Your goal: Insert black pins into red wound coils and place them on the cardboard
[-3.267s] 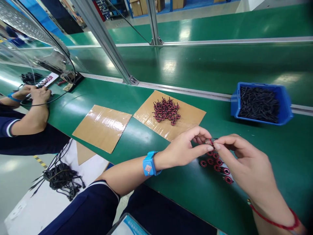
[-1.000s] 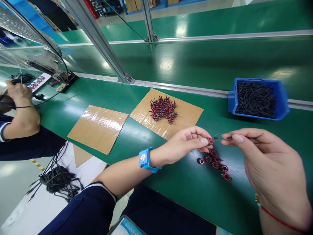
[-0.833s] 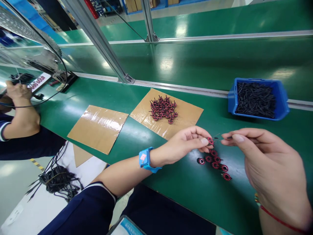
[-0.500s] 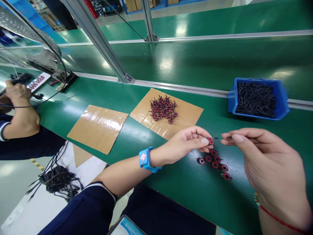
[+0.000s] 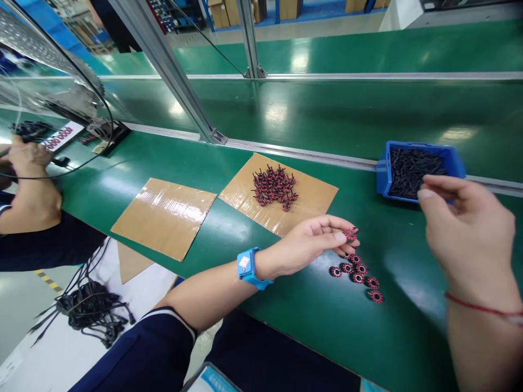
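My left hand (image 5: 312, 242) pinches a small motor stator (image 5: 350, 235) between thumb and fingers; it is a ring with red windings, and a dark bit shows at its top edge. Just below it, several more stators (image 5: 358, 278) lie loose on the green bench. My right hand (image 5: 469, 228) is at the near right side of a blue bin (image 5: 382, 177), its thumb and index fingertips closed together in front of the bin. Whether anything is between them is hidden. Short black tubing pieces (image 5: 412, 166) fill the bin.
A pile of stators with black leads (image 5: 273, 186) sits on a cardboard sheet (image 5: 241, 182). Another cardboard sheet (image 5: 163, 218) lies to its left. A metal post (image 5: 175, 81) rises behind. At far left, a co-worker's arm (image 5: 32, 185) reaches over the bench, above bundled black cables (image 5: 92, 305).
My right hand has moved away from the stator, up and right to the blue bin. My left hand keeps hold of the stator in nearly the same place.
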Demonstrator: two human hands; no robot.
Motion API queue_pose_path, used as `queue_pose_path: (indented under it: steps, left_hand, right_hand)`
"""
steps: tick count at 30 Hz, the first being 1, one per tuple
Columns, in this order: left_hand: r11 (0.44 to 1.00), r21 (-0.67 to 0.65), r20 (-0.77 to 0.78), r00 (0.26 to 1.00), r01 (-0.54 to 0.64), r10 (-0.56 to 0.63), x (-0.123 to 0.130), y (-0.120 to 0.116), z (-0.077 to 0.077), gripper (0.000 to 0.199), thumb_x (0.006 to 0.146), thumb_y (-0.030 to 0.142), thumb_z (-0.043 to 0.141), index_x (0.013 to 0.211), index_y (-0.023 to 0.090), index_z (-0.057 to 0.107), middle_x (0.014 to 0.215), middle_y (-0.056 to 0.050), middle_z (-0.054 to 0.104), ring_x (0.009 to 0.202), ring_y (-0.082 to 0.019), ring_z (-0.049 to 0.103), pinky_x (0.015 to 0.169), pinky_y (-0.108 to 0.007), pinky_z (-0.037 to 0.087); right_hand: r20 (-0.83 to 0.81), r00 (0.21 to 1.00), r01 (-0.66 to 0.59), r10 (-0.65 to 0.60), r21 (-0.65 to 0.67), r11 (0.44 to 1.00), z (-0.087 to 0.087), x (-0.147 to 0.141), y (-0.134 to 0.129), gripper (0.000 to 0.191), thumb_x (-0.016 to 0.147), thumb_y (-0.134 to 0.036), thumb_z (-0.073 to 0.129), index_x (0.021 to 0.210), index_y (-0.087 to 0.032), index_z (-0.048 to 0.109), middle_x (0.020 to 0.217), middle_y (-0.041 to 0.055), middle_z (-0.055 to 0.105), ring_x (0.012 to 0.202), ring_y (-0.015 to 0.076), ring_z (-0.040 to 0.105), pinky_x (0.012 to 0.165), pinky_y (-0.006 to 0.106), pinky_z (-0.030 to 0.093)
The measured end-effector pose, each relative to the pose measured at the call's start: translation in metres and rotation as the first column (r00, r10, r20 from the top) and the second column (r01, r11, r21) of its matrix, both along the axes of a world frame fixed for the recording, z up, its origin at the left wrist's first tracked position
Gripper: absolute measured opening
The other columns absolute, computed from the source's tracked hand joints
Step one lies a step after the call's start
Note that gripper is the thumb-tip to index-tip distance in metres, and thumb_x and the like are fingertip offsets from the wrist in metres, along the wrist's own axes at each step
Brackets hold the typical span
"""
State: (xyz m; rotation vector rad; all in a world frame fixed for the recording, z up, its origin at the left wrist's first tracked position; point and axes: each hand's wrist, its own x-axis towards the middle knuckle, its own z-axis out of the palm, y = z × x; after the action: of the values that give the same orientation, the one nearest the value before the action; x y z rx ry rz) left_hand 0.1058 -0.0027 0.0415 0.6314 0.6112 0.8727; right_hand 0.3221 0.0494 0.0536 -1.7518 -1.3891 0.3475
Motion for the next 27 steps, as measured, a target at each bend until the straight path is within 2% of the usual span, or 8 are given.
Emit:
queue_pose_path:
  steps: [1,2,3,5,9,16,21,27]
  left_hand:
    - [1.000,-0.001,0.002,1.000,-0.003,0.003,0.000,0.000,0.000,0.034,0.072,0.032,0.081,0.097,0.014,0.065,0.084,-0.005,0.070,0.078,-0.012,0.066,0.078,-0.028,0.047]
    - [1.000,0.000,0.001,1.000,-0.005,0.005,0.000,0.000,0.001,0.034,0.072,0.032,0.081,0.096,0.014,0.064,0.085,-0.005,0.070,0.078,-0.012,0.066,0.078,-0.028,0.047]
    - [1.000,0.002,-0.002,1.000,-0.006,0.006,0.000,0.000,0.001,0.034,0.071,0.032,0.081,0.095,0.014,0.064,0.086,-0.005,0.070,0.078,-0.012,0.067,0.078,-0.028,0.047]
    - [1.000,0.004,-0.007,1.000,-0.011,0.011,0.000,0.000,0.000,0.035,0.070,0.032,0.082,0.094,0.014,0.064,0.086,-0.005,0.070,0.078,-0.012,0.067,0.077,-0.028,0.047]
    - [1.000,0.004,-0.014,0.999,-0.030,0.031,-0.001,0.001,-0.003,0.035,0.070,0.032,0.081,0.094,0.014,0.062,0.084,-0.004,0.069,0.075,-0.012,0.066,0.076,-0.028,0.047]
    - [1.000,0.012,-0.019,1.000,-0.021,0.021,0.001,0.001,-0.008,0.032,0.074,0.031,0.078,0.095,0.013,0.061,0.081,-0.002,0.066,0.074,-0.010,0.064,0.077,-0.029,0.046]
    - [1.000,0.004,-0.033,0.999,-0.018,0.018,0.002,0.000,-0.009,0.035,0.072,0.033,0.079,0.095,0.013,0.061,0.080,-0.002,0.066,0.074,-0.011,0.065,0.076,-0.029,0.047]
    - [0.999,0.027,-0.027,0.999,-0.024,0.025,0.002,0.002,-0.014,0.035,0.072,0.032,0.080,0.095,0.013,0.061,0.079,-0.001,0.068,0.072,-0.010,0.065,0.073,-0.027,0.046]
  right_hand:
    - [0.203,0.978,-0.039,0.051,-0.062,0.997,-0.002,0.008,0.016,0.038,0.085,-0.033,0.058,0.118,-0.019,0.068,0.120,0.0125,0.066,0.087,0.0173,0.065,0.088,0.036,0.051]
    - [0.379,0.918,-0.078,0.118,-0.117,0.990,-0.003,0.015,0.031,0.042,0.087,-0.034,0.054,0.124,-0.016,0.065,0.127,0.0148,0.061,0.099,0.0192,0.063,0.096,0.037,0.047]
    - [0.438,0.885,-0.098,0.159,-0.158,0.982,-0.005,0.021,0.045,0.046,0.087,-0.034,0.053,0.127,-0.013,0.063,0.128,0.0169,0.060,0.111,0.0225,0.058,0.102,0.037,0.042]
    - [0.495,0.842,-0.109,0.215,-0.235,0.966,-0.009,0.028,0.068,0.048,0.087,-0.033,0.052,0.127,-0.009,0.062,0.128,0.0203,0.058,0.119,0.0258,0.053,0.104,0.038,0.039]
    - [0.522,0.832,-0.033,0.186,-0.289,0.957,-0.017,0.027,0.091,0.043,0.084,-0.032,0.052,0.121,-0.014,0.066,0.123,0.0192,0.059,0.110,0.0266,0.056,0.094,0.040,0.042]
    - [0.465,0.885,0.111,0.016,-0.245,0.963,-0.014,0.030,0.099,0.026,0.079,-0.030,0.056,0.097,-0.019,0.072,0.086,0.0074,0.068,0.079,0.0197,0.059,0.079,0.035,0.046]
    - [0.413,0.911,0.092,-0.002,-0.198,0.976,-0.003,0.031,0.095,0.021,0.078,-0.029,0.060,0.089,-0.017,0.072,0.089,0.0092,0.068,0.076,0.0163,0.057,0.082,0.033,0.044]
    - [0.316,0.949,0.047,0.013,-0.179,0.983,-0.005,0.037,0.096,0.015,0.074,-0.031,0.065,0.078,-0.018,0.070,0.071,0.0064,0.066,0.066,0.0142,0.056,0.073,0.033,0.043]
